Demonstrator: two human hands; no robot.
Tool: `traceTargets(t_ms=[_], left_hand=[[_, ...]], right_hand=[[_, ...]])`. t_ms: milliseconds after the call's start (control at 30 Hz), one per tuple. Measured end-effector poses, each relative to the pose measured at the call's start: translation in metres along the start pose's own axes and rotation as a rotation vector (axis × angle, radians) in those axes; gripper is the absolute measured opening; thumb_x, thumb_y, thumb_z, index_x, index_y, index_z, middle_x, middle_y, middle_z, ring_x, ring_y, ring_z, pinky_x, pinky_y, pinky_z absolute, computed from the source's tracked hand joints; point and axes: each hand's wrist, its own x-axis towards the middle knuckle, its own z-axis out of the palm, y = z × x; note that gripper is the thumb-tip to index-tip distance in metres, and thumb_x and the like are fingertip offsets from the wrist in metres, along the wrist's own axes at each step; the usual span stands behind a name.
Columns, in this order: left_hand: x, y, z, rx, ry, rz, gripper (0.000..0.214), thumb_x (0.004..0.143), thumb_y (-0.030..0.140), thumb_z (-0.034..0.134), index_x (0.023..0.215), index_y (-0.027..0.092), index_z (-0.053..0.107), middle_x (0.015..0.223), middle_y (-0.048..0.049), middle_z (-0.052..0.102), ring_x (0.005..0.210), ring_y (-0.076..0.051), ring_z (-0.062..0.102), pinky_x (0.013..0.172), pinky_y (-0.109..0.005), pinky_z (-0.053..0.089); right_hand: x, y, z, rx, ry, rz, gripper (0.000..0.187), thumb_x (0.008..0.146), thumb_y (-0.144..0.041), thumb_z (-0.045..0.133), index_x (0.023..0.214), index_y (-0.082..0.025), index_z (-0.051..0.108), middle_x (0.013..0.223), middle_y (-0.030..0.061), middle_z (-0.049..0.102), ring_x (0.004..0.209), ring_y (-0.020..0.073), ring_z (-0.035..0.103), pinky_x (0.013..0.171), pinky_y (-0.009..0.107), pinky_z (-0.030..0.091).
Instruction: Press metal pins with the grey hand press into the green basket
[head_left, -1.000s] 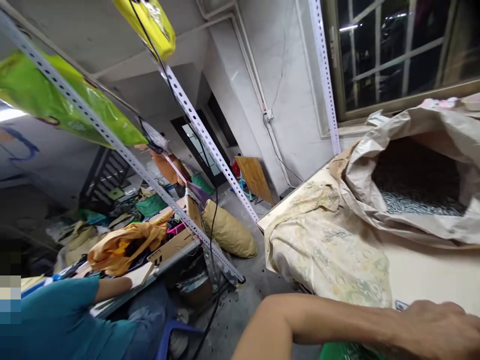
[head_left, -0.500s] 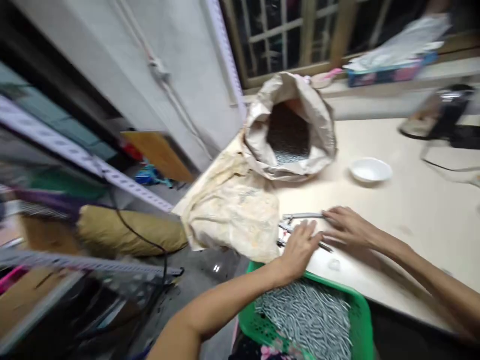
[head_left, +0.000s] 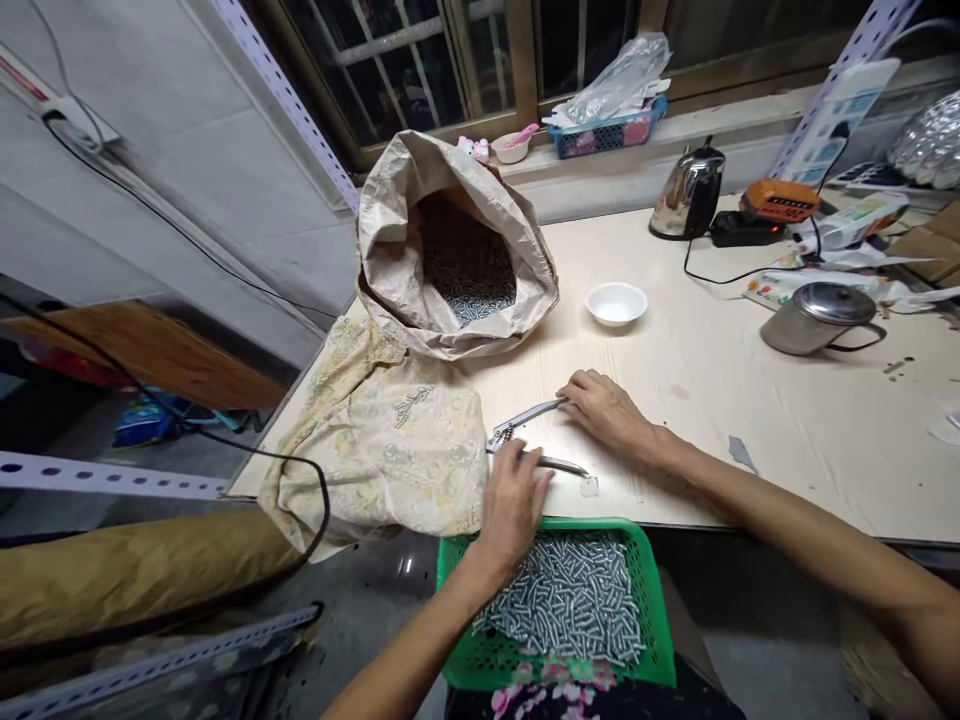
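A spring-loaded plier-like tool with two long, spread handles lies on the table near its front edge. My right hand has its fingers curled at the end of the upper grey handle. My left hand rests over the lower handle, fingers extended and thumb apart, hiding part of the tool. Just in front, a green plastic basket full of small metal screws sits at my lap. A small clear piece lies by the lower handle's tip.
A patterned cloth with several screws on it lies left. Behind stands an open paper sack of screws. A white bowl, a lidded metal cup, a kettle and an orange battery on a charger are farther back or right.
My view has swung to the right and sharpened, so the cup and battery now show. Both hands stay at the tool, with the left fingers lower on it than before.
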Motion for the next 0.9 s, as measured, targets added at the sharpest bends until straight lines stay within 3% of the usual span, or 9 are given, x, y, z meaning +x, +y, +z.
traceTargets(t_ms=[67, 200, 367, 567, 667, 767, 833, 900], left_hand=[[-0.003, -0.011, -0.016, 0.136, -0.039, -0.183, 0.022, 0.092, 0.028, 0.053, 0.099, 0.012, 0.066, 0.103, -0.0141, 0.061, 0.102, -0.028, 0.054, 0.087, -0.04, 0.049], [0.01, -0.028, -0.035, 0.254, -0.293, -0.414, 0.026, 0.088, 0.037, 0.059, 0.082, 0.015, 0.071, 0.093, -0.0113, 0.063, 0.098, -0.028, 0.055, 0.083, -0.038, 0.046], [0.034, -0.027, -0.043, 0.214, -0.536, -0.499, 0.021, 0.085, 0.027, 0.055, 0.084, 0.014, 0.072, 0.095, -0.0113, 0.067, 0.096, -0.025, 0.059, 0.078, -0.033, 0.045], [0.035, -0.016, -0.039, 0.264, -0.466, -0.416, 0.023, 0.083, 0.016, 0.05, 0.085, 0.01, 0.073, 0.099, -0.016, 0.068, 0.102, -0.028, 0.058, 0.079, -0.034, 0.042], [0.041, -0.028, -0.036, -0.028, -0.472, -0.591, 0.022, 0.082, 0.022, 0.054, 0.071, 0.011, 0.07, 0.075, -0.0101, 0.065, 0.076, -0.021, 0.06, 0.067, -0.029, 0.04], [0.043, -0.036, -0.042, -0.472, -0.469, -0.817, 0.032, 0.084, 0.034, 0.053, 0.064, 0.012, 0.066, 0.054, 0.0, 0.052, 0.051, -0.012, 0.047, 0.055, -0.025, 0.036], [0.034, -0.031, -0.053, -0.6, -0.402, -0.812, 0.029, 0.082, 0.034, 0.055, 0.066, 0.013, 0.066, 0.056, 0.0014, 0.052, 0.053, -0.011, 0.046, 0.055, -0.024, 0.035], [0.019, -0.02, -0.067, -0.606, -0.434, -0.67, 0.021, 0.078, 0.03, 0.06, 0.068, 0.014, 0.069, 0.064, -0.0001, 0.059, 0.062, -0.013, 0.053, 0.06, -0.023, 0.037]], right_hand=[[-0.013, -0.014, -0.005, 0.09, -0.071, -0.11, 0.019, 0.095, -0.03, 0.051, 0.1, -0.015, 0.062, 0.098, 0.0088, 0.061, 0.088, 0.0197, 0.053, 0.076, 0.032, 0.039], [-0.032, -0.037, 0.001, 0.168, -0.224, -0.187, 0.017, 0.092, -0.034, 0.056, 0.094, -0.017, 0.059, 0.093, 0.006, 0.06, 0.082, 0.0177, 0.053, 0.072, 0.031, 0.037], [-0.032, -0.038, 0.021, 0.067, -0.146, -0.174, 0.014, 0.095, -0.022, 0.048, 0.083, -0.018, 0.055, 0.083, 0.0034, 0.059, 0.073, 0.016, 0.051, 0.069, 0.03, 0.032], [-0.032, -0.029, 0.032, 0.027, 0.033, -0.249, 0.02, 0.097, -0.02, 0.042, 0.08, -0.019, 0.052, 0.076, 0.0021, 0.057, 0.069, 0.0161, 0.049, 0.065, 0.03, 0.029], [-0.037, -0.027, 0.035, -0.008, 0.076, -0.225, 0.022, 0.098, -0.021, 0.04, 0.08, -0.019, 0.052, 0.075, 0.002, 0.055, 0.065, 0.0158, 0.047, 0.063, 0.03, 0.03], [-0.039, -0.022, 0.035, 0.043, 0.043, -0.155, 0.02, 0.099, -0.024, 0.04, 0.084, -0.019, 0.052, 0.078, 0.0012, 0.055, 0.063, 0.0141, 0.049, 0.059, 0.028, 0.032], [-0.039, -0.018, 0.034, 0.088, 0.013, -0.112, 0.019, 0.099, -0.025, 0.04, 0.084, -0.02, 0.052, 0.078, 0.0005, 0.055, 0.063, 0.0132, 0.05, 0.057, 0.027, 0.033], [-0.037, -0.017, 0.032, 0.123, -0.018, -0.091, 0.019, 0.098, -0.024, 0.04, 0.083, -0.02, 0.05, 0.078, 0.0, 0.054, 0.064, 0.0129, 0.052, 0.058, 0.026, 0.035]])
